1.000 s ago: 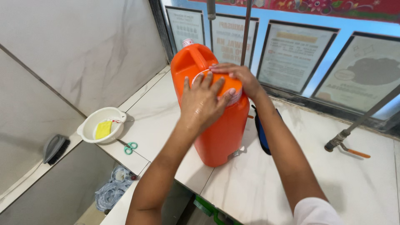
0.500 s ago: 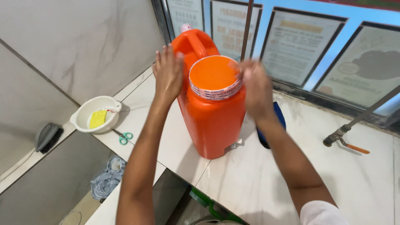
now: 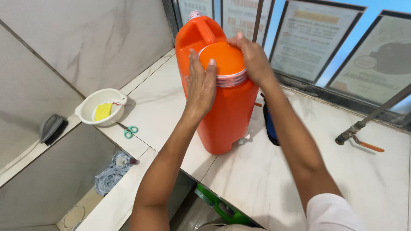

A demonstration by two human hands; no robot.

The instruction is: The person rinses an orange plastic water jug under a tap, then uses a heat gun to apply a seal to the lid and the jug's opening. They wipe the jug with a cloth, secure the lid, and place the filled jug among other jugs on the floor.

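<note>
Both hands have closed back onto the round orange lid (image 3: 222,60) since half a second ago, when they were spread apart on the sides of the container; a second ago they sat on the lid much as now. That lid caps the wide mouth of a tall orange plastic water container (image 3: 220,111) with a moulded handle and a small capped spout behind it. The left hand (image 3: 201,83) presses its palm and fingers against the near edge of the lid, and the right hand (image 3: 252,57) curls over the far edge, so each grip is clenched on the lid's rim. Judging from this, the lid is seated on the opening and is being turned or pressed; whether it is fully tight cannot be told.

The container stands upright on the white marble surface (image 3: 299,171), close to its front edge. A dark blue object (image 3: 269,124) lies just behind it on the right. Further left sit green-handled scissors (image 3: 128,130) and a white bowl (image 3: 92,113) holding a yellow sponge (image 3: 102,111), with a grey brush (image 3: 52,128) on the lower ledge. A metal pipe with a valve (image 3: 355,130) crosses at far right.
</note>
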